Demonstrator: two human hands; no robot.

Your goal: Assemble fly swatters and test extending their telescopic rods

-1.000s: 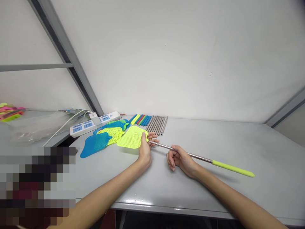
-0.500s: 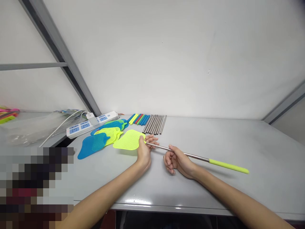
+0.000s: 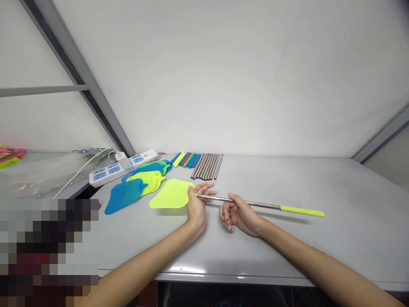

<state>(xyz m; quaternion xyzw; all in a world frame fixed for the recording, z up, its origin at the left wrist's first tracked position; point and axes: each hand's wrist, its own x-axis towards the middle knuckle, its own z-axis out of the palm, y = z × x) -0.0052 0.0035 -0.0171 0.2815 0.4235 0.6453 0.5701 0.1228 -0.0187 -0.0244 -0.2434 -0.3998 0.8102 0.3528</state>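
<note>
Bare forearms (image 3: 150,256) are slanting from the lower left and right, splayed left hand (image 3: 196,209) and curled right hand (image 3: 245,216) pinching mid-frame

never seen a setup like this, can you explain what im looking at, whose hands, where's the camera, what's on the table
No machine here: these are a person's bare hands, seen by a camera worn on their head, looking forward and down. The left hand holds a yellow mesh paddle near its neck; the right hand holds the attached metal rod, which ends in a yellow grip. On the grey table lie more mesh paddles, coloured sticks and metal tubes.
</note>
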